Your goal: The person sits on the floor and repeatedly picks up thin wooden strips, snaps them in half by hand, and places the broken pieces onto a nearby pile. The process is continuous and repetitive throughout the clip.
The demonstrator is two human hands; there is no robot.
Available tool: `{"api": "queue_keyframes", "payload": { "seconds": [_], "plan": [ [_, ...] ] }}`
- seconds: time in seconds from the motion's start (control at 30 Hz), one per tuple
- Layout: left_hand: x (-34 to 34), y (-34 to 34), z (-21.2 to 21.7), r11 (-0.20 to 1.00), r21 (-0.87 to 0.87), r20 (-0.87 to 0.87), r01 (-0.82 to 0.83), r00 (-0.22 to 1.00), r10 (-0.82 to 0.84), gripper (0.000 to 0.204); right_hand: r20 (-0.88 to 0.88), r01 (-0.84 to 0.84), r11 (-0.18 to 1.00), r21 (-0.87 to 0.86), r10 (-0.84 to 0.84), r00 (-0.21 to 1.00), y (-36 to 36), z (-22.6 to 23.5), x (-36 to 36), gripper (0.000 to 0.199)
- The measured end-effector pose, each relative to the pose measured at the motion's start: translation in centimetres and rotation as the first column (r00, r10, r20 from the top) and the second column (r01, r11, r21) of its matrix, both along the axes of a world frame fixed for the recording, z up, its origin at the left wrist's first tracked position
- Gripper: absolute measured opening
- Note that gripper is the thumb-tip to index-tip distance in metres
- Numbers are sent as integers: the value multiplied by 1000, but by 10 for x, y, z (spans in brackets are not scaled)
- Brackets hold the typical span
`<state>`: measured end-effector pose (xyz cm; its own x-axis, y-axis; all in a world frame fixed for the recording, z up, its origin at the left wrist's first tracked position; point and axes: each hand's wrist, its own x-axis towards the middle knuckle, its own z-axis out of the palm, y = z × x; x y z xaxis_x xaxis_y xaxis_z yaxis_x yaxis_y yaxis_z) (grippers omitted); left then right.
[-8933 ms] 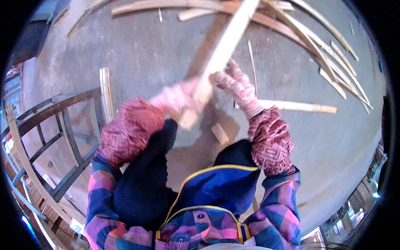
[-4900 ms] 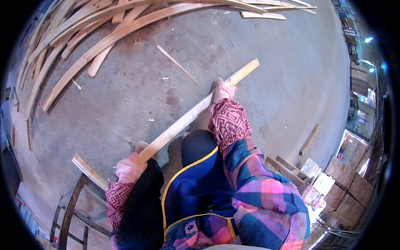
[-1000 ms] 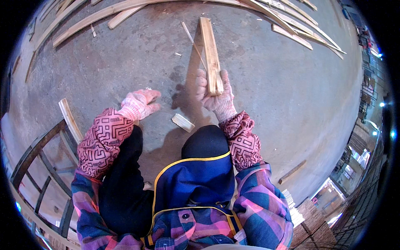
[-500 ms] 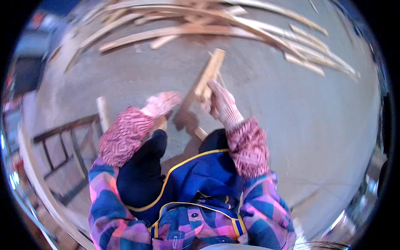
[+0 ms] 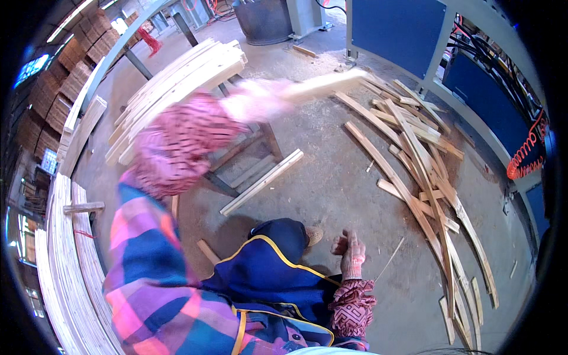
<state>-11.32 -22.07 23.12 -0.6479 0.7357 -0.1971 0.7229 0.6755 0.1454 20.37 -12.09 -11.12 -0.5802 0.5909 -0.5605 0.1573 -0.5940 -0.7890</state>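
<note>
My left hand (image 5: 254, 103), in a pale glove and blurred by motion, reaches up and forward beside the stacked boards. A short pale wooden piece (image 5: 325, 86), also smeared, sticks out from it to the right, and the hand is closed on its near end. Low in front of my body is my right hand (image 5: 349, 254), gloved, its fingers partly bent and apart, with nothing visible in it. A thin wooden strip (image 5: 390, 258) lies just right of the right wrist; whether the two touch, I cannot tell.
Pale boards (image 5: 177, 89) lie stacked on a metal stand (image 5: 269, 142) at the far left. One strip (image 5: 263, 180) leans by its legs. Loose strips (image 5: 414, 171) pile up on the right, before a blue machine panel (image 5: 390, 32). More long boards (image 5: 65, 254) stand along the left.
The view has swung up and left. The wooden piece was in my right hand; now one extends from my left hand, which has risen toward the stack. My right hand has dropped back.
</note>
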Motion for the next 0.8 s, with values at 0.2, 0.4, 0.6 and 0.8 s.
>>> {"api": "queue_keyframes", "payload": {
  "seconds": [0.2, 0.4, 0.6, 0.8],
  "plan": [
    [-126, -163, -1, 903, -233, -482, -361, 849, 216, 55, 114, 42, 986, -164, -23, 993, -20, -35, 18, 38],
    [-145, -192, -27, 781, -253, -603, -571, 725, 334, 61, 139, 143, 974, -175, -120, 983, -21, -44, 45, 35],
    [-195, -203, -47, 817, -179, -772, -549, 592, 229, 82, 116, 31, 988, 151, -49, 992, -36, -40, 41, 33],
    [-90, -21, -141, 975, -134, -763, 176, 610, -215, 78, 191, 198, 972, -127, -172, 966, -8, -53, 45, 43]
  ]
}}
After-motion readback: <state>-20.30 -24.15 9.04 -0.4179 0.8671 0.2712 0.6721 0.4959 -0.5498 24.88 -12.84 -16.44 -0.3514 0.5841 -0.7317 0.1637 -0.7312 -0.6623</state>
